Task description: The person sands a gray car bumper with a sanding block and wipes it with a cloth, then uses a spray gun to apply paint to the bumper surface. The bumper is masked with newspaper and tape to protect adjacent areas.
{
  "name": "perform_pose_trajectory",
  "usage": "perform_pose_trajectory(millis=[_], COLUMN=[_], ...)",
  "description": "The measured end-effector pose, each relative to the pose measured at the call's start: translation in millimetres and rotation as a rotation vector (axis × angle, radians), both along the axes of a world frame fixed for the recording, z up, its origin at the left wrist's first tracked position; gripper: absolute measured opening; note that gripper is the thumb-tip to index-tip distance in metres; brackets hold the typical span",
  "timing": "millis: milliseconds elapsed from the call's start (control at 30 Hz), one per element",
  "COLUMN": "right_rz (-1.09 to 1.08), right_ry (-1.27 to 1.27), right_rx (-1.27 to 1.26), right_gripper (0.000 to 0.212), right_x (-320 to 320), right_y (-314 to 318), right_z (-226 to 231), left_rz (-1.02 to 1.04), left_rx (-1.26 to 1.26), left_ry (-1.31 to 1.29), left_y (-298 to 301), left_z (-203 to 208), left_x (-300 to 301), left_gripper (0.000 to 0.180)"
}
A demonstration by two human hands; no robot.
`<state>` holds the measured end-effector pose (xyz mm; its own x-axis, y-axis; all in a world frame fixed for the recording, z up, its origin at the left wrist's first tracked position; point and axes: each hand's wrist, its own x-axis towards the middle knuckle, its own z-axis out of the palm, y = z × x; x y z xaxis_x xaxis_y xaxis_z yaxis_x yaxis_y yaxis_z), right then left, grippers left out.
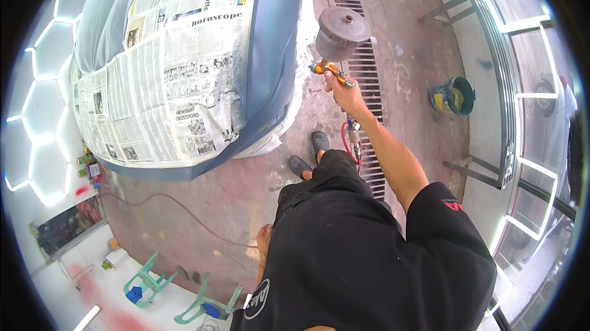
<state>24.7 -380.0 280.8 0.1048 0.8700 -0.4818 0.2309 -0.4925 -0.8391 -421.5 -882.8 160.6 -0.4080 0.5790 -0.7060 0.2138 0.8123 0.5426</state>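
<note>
The right hand (348,94) is wrapped around the grip of a spray gun (335,48), fingers closed tight on its orange-brass body, with the dull metal cup sitting on top and the nozzle end turned toward the car panel (270,54). The gun hangs just beside the panel's blue-grey edge, above the concrete floor and near the long floor grate (362,73) that runs past the panel. A red air hose (348,140) drops from the gun's handle along the forearm. Sheets of newspaper (178,67) cover most of the panel, leaving its blue-grey rim bare. The left hand (264,239) hangs low by the dark trousers, well apart from the panel; whether its fingers are spread or curled cannot be told. A small paint bucket (453,96) stands beyond the grate, far from the panel.
</note>
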Motion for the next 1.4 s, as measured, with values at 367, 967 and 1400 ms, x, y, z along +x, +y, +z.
perform_pose_trajectory(millis=[367, 967, 1400], right_rz=[-0.015, -0.104, 0.185], right_ry=[-0.007, -0.091, 0.042], right_rx=[0.185, 0.285, 0.133], right_gripper=[0.065, 0.07, 0.064], right_x=[28, 62, 49], right_y=[60, 154, 70], right_z=[-16, -8, -3], left_rz=[-0.026, -0.035, 0.001], left_rx=[0.002, -0.046, -0.05], left_ry=[0.0, 0.025, 0.031], left_y=[41, 55, 52], left_z=[12, 42, 46], left_x=[40, 58, 67], left_gripper=[0.053, 0.051, 0.05])
